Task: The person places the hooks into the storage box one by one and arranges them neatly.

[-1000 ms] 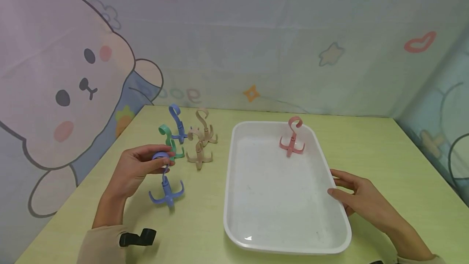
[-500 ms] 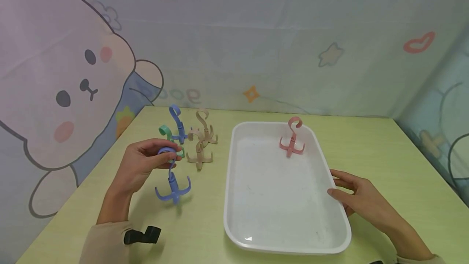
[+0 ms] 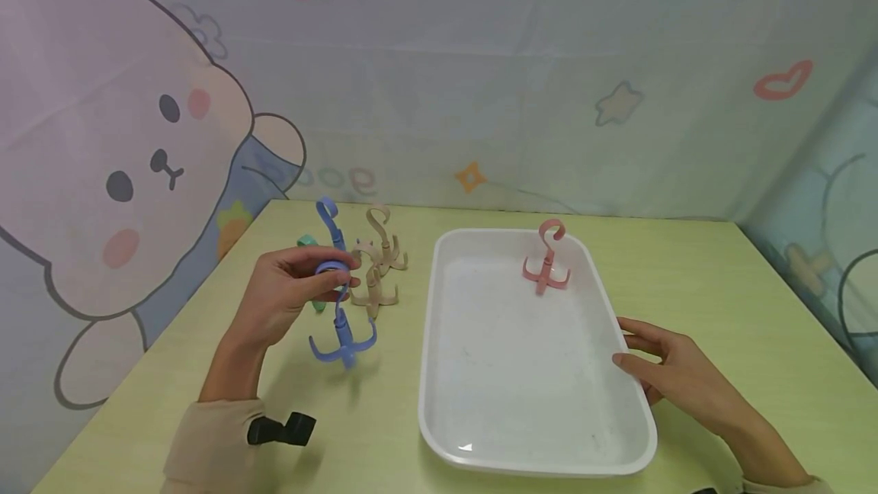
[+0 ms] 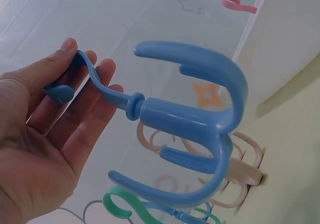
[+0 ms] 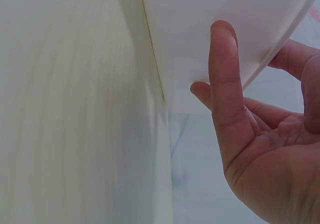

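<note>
My left hand pinches the curled top of a blue four-pronged hook hanger, its prongs hanging down above the table left of the tray. In the left wrist view, thumb and fingertips meet on the flat curl of this blue hanger. My right hand holds the right rim of a white rectangular tray, thumb over the edge and fingers along the outer wall. The right wrist view shows those fingers against the tray's outside wall. A pink hook hanger stands inside the tray's far right corner.
Behind my left hand stand a second blue hanger, a green one mostly hidden by the hand, and two beige ones. They are on the pale yellow-green table. A printed cloth hangs along the table's back edge.
My left hand has carried the blue hanger right and slightly up, toward the tray, now covering more of the green hanger. The right hand and tray stay in place.
</note>
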### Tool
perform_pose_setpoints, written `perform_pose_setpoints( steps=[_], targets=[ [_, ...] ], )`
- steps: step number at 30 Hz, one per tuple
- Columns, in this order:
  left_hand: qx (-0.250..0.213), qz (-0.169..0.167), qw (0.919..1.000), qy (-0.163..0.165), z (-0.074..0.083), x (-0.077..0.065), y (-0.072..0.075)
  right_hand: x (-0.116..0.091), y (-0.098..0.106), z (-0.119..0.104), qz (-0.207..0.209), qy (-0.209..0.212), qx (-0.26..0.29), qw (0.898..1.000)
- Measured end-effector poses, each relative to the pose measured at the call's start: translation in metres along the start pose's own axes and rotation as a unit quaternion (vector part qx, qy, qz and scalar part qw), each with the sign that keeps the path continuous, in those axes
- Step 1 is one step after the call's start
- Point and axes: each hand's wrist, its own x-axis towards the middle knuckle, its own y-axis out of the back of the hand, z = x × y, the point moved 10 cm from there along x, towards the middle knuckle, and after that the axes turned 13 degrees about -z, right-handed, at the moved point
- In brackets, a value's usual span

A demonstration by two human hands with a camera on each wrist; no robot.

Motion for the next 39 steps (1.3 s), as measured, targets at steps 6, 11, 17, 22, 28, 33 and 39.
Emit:
perform_pose_setpoints(
  steps=[6,11,17,22,28,33,39],
  targets=[
    [-0.002,-0.007,1.0000,0.004,0.003,0.009,-0.008,0.001,-0.001,0.001,-0.002,0.005,-0.004,1.000],
    [0.005,-0.008,0.9998,0.016,0.006,0.020,-0.014,0.000,-0.001,0.000,-0.002,0.009,-0.004,1.000],
    [0.014,-0.014,0.9998,0.007,0.015,0.035,-0.022,0.000,0.000,0.001,-0.001,0.008,-0.001,1.000],
    [0.011,-0.016,0.9998,0.005,0.021,0.045,-0.029,0.001,0.001,0.004,0.002,0.002,0.000,1.000],
    [0.003,-0.028,0.9996,0.003,0.025,0.055,-0.040,0.001,0.001,0.004,-0.004,0.009,0.003,1.000],
    [-0.005,-0.039,0.9992,-0.007,0.028,0.062,-0.048,0.001,0.000,0.003,-0.006,0.005,0.005,1.000],
    [-0.027,-0.051,0.9983,-0.007,0.026,0.071,-0.057,0.001,0.001,0.005,-0.002,-0.008,0.006,1.000]
  ],
)
